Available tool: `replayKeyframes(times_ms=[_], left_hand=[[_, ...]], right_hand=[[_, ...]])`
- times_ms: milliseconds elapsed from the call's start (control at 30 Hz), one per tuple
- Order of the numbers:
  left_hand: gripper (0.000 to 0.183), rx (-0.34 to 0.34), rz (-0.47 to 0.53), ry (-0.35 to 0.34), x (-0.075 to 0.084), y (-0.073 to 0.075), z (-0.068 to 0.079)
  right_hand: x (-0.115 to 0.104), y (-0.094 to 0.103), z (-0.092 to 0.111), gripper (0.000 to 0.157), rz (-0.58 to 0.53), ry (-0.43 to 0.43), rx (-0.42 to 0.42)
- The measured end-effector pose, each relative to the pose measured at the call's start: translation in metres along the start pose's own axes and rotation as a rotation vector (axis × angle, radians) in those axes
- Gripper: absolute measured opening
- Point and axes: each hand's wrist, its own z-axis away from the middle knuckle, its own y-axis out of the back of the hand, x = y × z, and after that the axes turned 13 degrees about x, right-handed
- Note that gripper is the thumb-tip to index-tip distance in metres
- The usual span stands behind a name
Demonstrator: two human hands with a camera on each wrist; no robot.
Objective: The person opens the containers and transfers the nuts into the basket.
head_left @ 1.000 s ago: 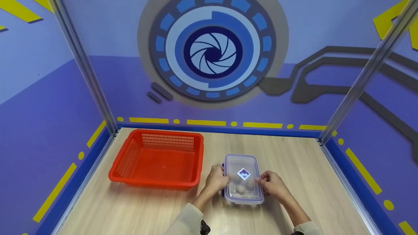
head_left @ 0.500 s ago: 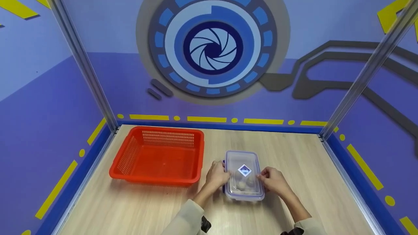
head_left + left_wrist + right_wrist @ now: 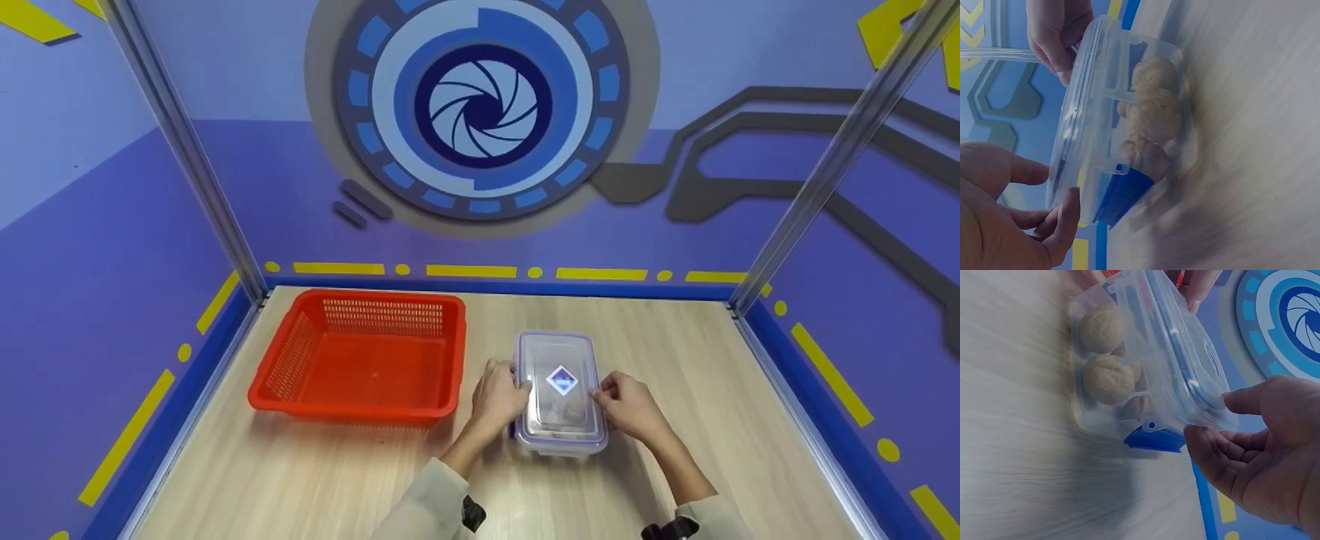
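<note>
Both edges pinched

Fingers of my left hand [image 3: 499, 394] and right hand [image 3: 631, 406] pinch opposite edges of the clear lid [image 3: 559, 356]; box [image 3: 1123, 67] on the bench [image 3: 660, 330], right of the red basket [image 3: 360, 411]; blue latch [image 3: 1125, 196] hangs down; I'd keep both pinches level, moving the lid evenly.
</note>
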Motion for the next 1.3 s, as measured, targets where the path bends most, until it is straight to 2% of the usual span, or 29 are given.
replayKeyframes(times_ms=[400, 733, 1000, 1300], left_hand=[[0.037, -0.023, 0.097, 0.009, 0.012, 0.005, -0.003], [0.033, -0.006, 0.222, -0.009, 0.023, 0.008, -0.005], [0.036, 0.022, 0.293, -0.013, 0.038, 0.006, -0.011], [0.037, 0.08, 0.359, 0.009, 0.044, -0.001, -0.015]], right_hand=[[-0.003, 0.019, -0.002, 0.018, -0.052, -0.005, -0.01], [-0.005, 0.038, -0.007, 0.03, -0.056, -0.002, -0.006], [-0.007, 0.054, -0.015, 0.031, -0.061, 0.011, 0.028], [-0.006, 0.063, -0.018, 0.036, -0.107, 0.018, 0.002]])
